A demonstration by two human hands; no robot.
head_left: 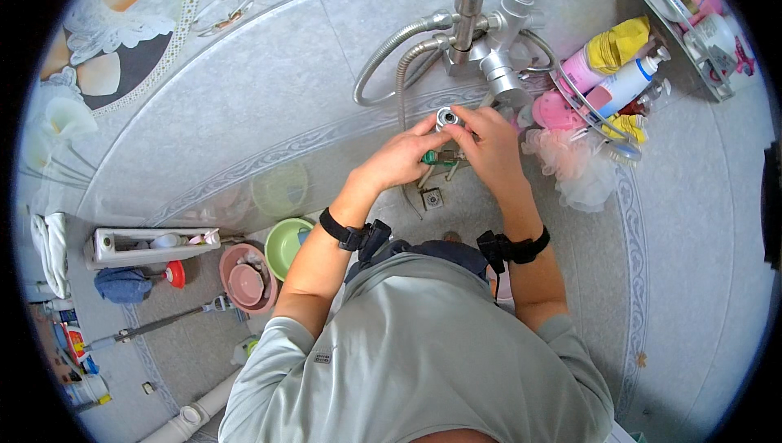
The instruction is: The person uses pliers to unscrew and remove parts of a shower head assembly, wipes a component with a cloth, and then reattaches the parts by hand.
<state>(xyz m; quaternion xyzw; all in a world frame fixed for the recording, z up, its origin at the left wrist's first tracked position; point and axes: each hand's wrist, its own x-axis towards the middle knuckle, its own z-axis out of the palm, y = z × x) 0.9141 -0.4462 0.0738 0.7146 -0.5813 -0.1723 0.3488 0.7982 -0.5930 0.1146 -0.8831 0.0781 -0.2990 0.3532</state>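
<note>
Both hands meet in front of a tiled bathroom wall, under a chrome shower mixer (481,44). My left hand (399,158) and my right hand (489,145) together grip a small round chrome fitting (446,118). Just below it, between my fingers, shows a small green part (436,158). Two flexible metal hoses (389,56) loop from the mixer down toward my hands. Whether the fitting is joined to a hose is hidden by my fingers.
A wire rack (607,129) right of the mixer holds bottles, a yellow cloth and a white mesh sponge (574,170). On the floor at left stand a green basin (287,246), a pink basin (244,280), a white box (151,243) and a mop handle (159,322).
</note>
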